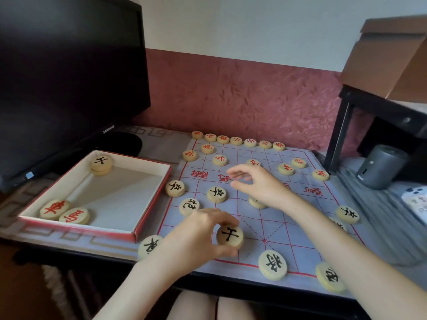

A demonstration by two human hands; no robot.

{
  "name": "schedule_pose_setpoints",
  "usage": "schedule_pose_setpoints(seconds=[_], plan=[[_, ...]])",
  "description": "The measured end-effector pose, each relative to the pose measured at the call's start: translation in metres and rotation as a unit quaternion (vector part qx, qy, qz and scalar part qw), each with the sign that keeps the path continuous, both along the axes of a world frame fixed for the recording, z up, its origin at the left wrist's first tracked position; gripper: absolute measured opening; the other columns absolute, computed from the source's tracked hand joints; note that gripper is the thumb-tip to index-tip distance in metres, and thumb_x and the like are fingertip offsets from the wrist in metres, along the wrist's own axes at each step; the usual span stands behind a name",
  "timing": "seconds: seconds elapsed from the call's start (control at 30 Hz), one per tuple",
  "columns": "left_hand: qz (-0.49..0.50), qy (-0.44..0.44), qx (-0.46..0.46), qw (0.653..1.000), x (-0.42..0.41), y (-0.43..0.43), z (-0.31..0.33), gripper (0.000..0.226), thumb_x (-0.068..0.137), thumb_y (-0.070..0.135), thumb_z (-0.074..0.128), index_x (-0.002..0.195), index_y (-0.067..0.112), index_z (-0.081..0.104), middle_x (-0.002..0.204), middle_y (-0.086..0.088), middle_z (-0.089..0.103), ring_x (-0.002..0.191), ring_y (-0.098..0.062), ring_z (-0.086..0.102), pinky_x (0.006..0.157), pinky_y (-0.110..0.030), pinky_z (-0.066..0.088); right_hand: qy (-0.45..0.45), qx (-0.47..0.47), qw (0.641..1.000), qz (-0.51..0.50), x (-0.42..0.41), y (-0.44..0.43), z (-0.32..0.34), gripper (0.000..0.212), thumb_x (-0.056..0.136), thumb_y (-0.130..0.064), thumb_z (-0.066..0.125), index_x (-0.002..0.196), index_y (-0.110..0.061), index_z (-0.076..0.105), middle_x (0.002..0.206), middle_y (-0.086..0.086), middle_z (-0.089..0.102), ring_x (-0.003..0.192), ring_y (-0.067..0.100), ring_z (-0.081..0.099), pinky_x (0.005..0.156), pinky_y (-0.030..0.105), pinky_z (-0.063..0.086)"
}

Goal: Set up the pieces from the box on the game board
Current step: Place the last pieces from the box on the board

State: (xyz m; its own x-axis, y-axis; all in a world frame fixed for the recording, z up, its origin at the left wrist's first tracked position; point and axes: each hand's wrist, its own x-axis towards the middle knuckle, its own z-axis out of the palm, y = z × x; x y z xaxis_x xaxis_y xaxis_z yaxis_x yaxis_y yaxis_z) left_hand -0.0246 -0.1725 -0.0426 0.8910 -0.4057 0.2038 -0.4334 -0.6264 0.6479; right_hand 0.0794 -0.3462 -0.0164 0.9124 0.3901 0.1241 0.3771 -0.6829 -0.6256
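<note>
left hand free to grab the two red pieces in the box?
Probably not yet: the left hand grips a black-marked piece. The box is open-topped, and nothing covers the red pieces.

The game board (277, 229) lies just right of the box (153, 202), and the monitor (69, 65) stands behind the box; a row of pieces (236, 140) lines the board's far edge, with others spread over both halves (one partly hidden under the right hand (261, 183)); the left hand (196, 236) holds a piece (230, 236) over the near left part; in the box, a stack (101, 163) sits in the far corner and two pieces (64, 212) lie side by side in the near left corner; right of the board a canister (381, 166) stands beside the leg of a stand (346, 125) bearing a cardboard box (388, 58).
</note>
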Motion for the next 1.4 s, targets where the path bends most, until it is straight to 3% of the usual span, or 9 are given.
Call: schedule_pose_setpoints(seconds=[0.13, 0.27, 0.47, 0.63, 0.87, 1.03, 1.2, 1.3, 1.4], plan=[[-0.012, 0.009, 0.036, 0.999, -0.009, -0.011, -0.008, 0.045, 0.070, 0.042, 0.072, 0.113, 0.038, 0.056, 0.108, 0.025, 0.054, 0.104, 0.010, 0.043, 0.090, -0.016, 0.040, 0.003, -0.006, 1.000, 0.000, -0.016, -0.013, -0.001, 0.032, 0.091, -0.023, 0.058, 0.123, -0.020, 0.058, 0.117, -0.009, 0.062, 0.107, 0.001, 0.054, 0.084, 0.005, 0.036], [-0.007, -0.006, 0.058, 0.998, -0.016, -0.015, -0.014, 0.047, 0.072, 0.043, 0.070, 0.115, 0.040, 0.053, 0.113, 0.025, 0.052, 0.108, 0.010, 0.041, 0.077, -0.005, 0.037, 0.003, -0.018, 1.000, -0.003, -0.025, -0.020, -0.006, 0.033, 0.091, -0.024, 0.058, 0.124, -0.020, 0.057, 0.119, -0.008, 0.061, 0.110, 0.003, 0.054, 0.094, 0.017, 0.037], [-0.014, -0.003, 0.075, 0.997, -0.021, -0.022, -0.021, 0.053, 0.075, 0.037, 0.070, 0.124, 0.033, 0.050, 0.122, 0.016, 0.052, 0.116, -0.001, 0.042, 0.094, -0.019, 0.037, 0.013, -0.021, 1.000, -0.001, -0.032, -0.020, -0.015, 0.031, 0.091, -0.024, 0.058, 0.122, -0.021, 0.058, 0.119, -0.008, 0.061, 0.110, 0.004, 0.054, 0.096, 0.021, 0.040], [0.004, -0.001, 0.034, 0.999, -0.022, -0.015, -0.021, 0.065, 0.072, 0.047, 0.070, 0.130, 0.036, 0.044, 0.128, 0.019, 0.048, 0.122, 0.002, 0.039, 0.094, -0.014, 0.033, 0.009, -0.019, 1.000, 0.014, -0.034, -0.010, -0.016, 0.030, 0.090, -0.025, 0.059, 0.121, -0.024, 0.058, 0.117, -0.012, 0.062, 0.109, 0.000, 0.054, 0.096, 0.021, 0.040], [0.111, -0.065, 0.010, 0.992, -0.018, 0.037, 0.000, 0.042, 0.080, 0.035, 0.066, 0.121, 0.029, 0.057, 0.111, 0.022, 0.050, 0.104, 0.005, 0.045, 0.094, -0.016, 0.036, 0.014, -0.008, 0.999, 0.047, -0.031, 0.023, -0.015, 0.030, 0.091, -0.025, 0.058, 0.121, -0.022, 0.058, 0.116, -0.011, 0.062, 0.106, 0.000, 0.055, 0.084, 0.007, 0.038], [0.236, -0.089, 0.062, 0.966, -0.015, 0.103, 0.006, 0.036, 0.081, 0.027, 0.067, 0.117, 0.025, 0.060, 0.111, 0.010, 0.058, 0.109, -0.012, 0.054, 0.091, -0.025, 0.040, 0.017, 0.008, 0.996, 0.087, -0.026, 0.063, -0.013, 0.030, 0.091, -0.021, 0.059, 0.120, -0.019, 0.060, 0.113, -0.010, 0.063, 0.105, 0.001, 0.055, 0.084, 0.004, 0.038], [0.363, -0.034, 0.094, 0.926, -0.011, 0.167, 0.003, 0.038, 0.078, 0.025, 0.070, 0.116, 0.022, 0.062, 0.116, -0.003, 0.062, 0.103, -0.020, 0.058, 0.086, -0.028, 0.041, 0.016, 0.018, 0.993, 0.118, -0.014, 0.115, -0.009, 0.031, 0.089, -0.019, 0.059, 0.121, -0.017, 0.060, 0.115, -0.005, 0.063, 0.106, 0.007, 0.056, 0.086, 0.012, 0.041], [0.393, -0.025, 0.082, 0.916, -0.006, 0.185, 0.000, 0.039, 0.076, 0.024, 0.072, 0.114, 0.020, 0.064, 0.114, -0.007, 0.064, 0.099, -0.024, 0.061, 0.085, -0.032, 0.045, 0.009, 0.005, 0.991, 0.130, -0.001, 0.149, -0.008, 0.035, 0.089, -0.020, 0.059, 0.124, -0.018, 0.057, 0.120, -0.005, 0.060, 0.109, 0.009, 0.055, 0.095, 0.024, 0.043], [0.398, -0.019, 0.082, 0.914, 0.001, 0.191, -0.001, 0.043, 0.078, 0.025, 0.070, 0.120, 0.021, 0.060, 0.116, -0.008, 0.062, 0.100, -0.026, 0.060, 0.082, -0.033, 0.049, -0.006, -0.012, 0.991, 0.132, 0.016, 0.187, -0.010, 0.042, 0.088, -0.020, 0.058, 0.130, -0.018, 0.052, 0.131, -0.001, 0.055, 0.117, 0.012, 0.051, 0.094, 0.023, 0.038]])
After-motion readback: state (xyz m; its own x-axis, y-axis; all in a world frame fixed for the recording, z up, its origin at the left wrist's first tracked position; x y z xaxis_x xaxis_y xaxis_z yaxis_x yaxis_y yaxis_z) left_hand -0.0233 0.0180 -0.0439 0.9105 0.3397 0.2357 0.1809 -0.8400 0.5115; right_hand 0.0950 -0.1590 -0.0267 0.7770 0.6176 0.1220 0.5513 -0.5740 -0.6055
